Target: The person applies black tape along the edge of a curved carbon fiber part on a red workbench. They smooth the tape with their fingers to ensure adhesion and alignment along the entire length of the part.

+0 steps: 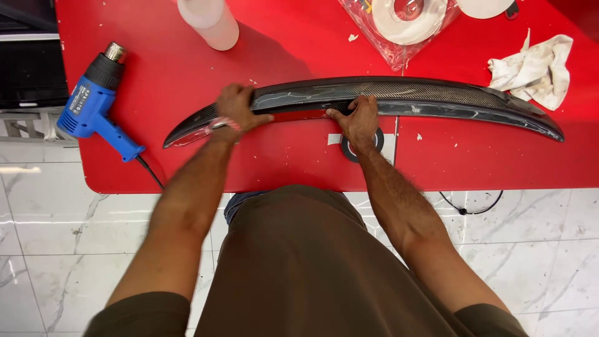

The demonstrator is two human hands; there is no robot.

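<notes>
A long, curved black carbon-fibre spoiler (437, 97) lies across the red table (299, 162). My left hand (236, 111) grips its left part, thumb along the near edge and fingers over the top. My right hand (358, 120) presses on the near edge close to the middle, fingertips on the spoiler. A red strip shows along the underside between my two hands. A roll of dark tape (378, 145) lies on the table partly under my right hand.
A blue heat gun (93, 103) lies at the table's left, its cord running off the front edge. A white bottle (209, 22) stands at the back. A clear bag with white tape rolls (409, 22) and a crumpled white rag (533, 68) sit back right. Marble floor lies below.
</notes>
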